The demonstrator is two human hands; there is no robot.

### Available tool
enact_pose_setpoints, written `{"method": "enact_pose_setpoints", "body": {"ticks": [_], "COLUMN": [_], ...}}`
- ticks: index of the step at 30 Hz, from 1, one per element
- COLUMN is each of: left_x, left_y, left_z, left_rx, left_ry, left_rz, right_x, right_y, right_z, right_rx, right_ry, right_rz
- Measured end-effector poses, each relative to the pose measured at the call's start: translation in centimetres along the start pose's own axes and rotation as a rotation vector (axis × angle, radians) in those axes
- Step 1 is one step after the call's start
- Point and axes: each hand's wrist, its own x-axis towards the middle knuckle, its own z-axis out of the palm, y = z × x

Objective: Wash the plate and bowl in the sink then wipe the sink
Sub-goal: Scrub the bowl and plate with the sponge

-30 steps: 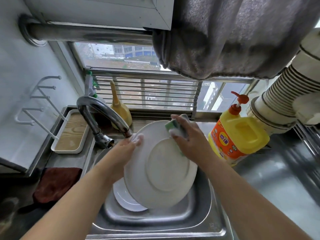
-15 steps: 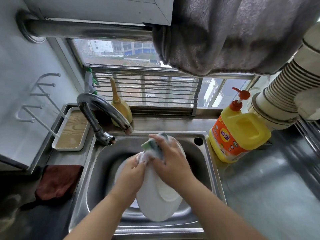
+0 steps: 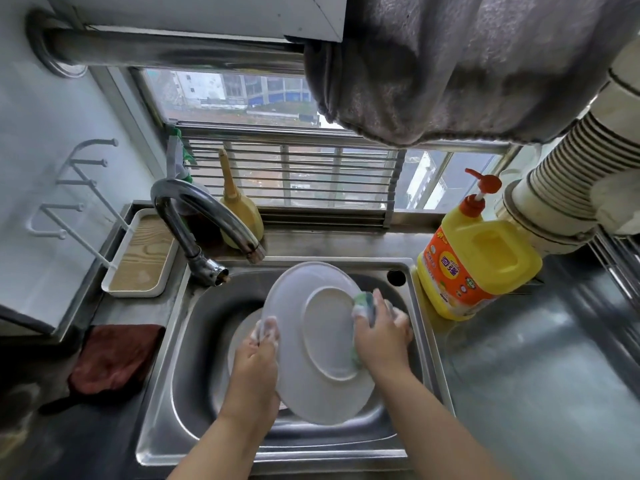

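A white plate (image 3: 313, 341) is held tilted over the steel sink (image 3: 194, 372), its underside facing me. My left hand (image 3: 258, 365) grips the plate's left rim, with foam on the fingers. My right hand (image 3: 379, 337) holds a green sponge (image 3: 363, 304) against the plate's right rim. A white bowl (image 3: 239, 341) lies in the sink behind the plate, mostly hidden by it and by my left hand.
The curved tap (image 3: 204, 220) hangs over the sink's back left. A yellow detergent bottle (image 3: 474, 265) stands on the counter to the right. A dark red cloth (image 3: 114, 358) and a white tray (image 3: 138, 254) lie to the left. A grey towel (image 3: 467, 64) hangs overhead.
The plate has turned from edge-on to show its underside again. My right hand with the sponge moved from the plate's top to its right rim, and my left hand shifted to the left rim.
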Motion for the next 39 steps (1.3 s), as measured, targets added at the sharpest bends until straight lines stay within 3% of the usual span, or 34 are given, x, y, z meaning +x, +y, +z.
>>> {"method": "enact_pose_setpoints", "body": {"ticks": [5,9,13,18,22,26,29,32,35,39], "left_x": [1.4,2.3,2.6,2.3,3.0,3.6,4.5,5.0,5.1,5.0], "left_y": [0.9,1.0,0.4,0.5,0.9,1.0,1.0,1.3,1.8,1.9], "left_z": [0.5,-0.4,-1.8,-2.7,-3.3,-3.8,-4.5,-5.2,-5.4,-5.6], "left_rx": [0.022,-0.034,0.038,0.197,0.324,0.597,0.923,0.88,0.859,0.705], "left_ry": [-0.017,0.008,0.026,-0.188,-0.192,-0.321,-0.283,-0.321,-0.385,-0.336], "left_rz": [0.055,0.024,-0.001,0.098,0.14,0.163,0.285,0.272,0.243,0.19], "right_x": [-2.9,-4.4,-1.9,-0.7,-0.3,0.8,1.2,1.0,0.6,-0.1], "right_y": [-3.6,-0.5,3.4,0.9,-0.3,-0.3,-1.5,-2.9,-4.3,-5.6], "right_z": [0.3,0.6,0.0,-2.6,-5.6,-7.1,-7.4,-6.7,-5.9,-5.5], "right_rx": [-0.076,-0.148,-0.169,0.559,0.974,0.728,0.47,0.27,0.148,0.011], "right_ry": [-0.085,-0.174,-0.262,-0.337,-0.688,-0.87,-1.077,-1.164,-1.108,-1.025], "right_rz": [-0.562,-0.748,-0.385,0.102,0.296,0.217,0.117,0.078,0.004,-0.105]}}
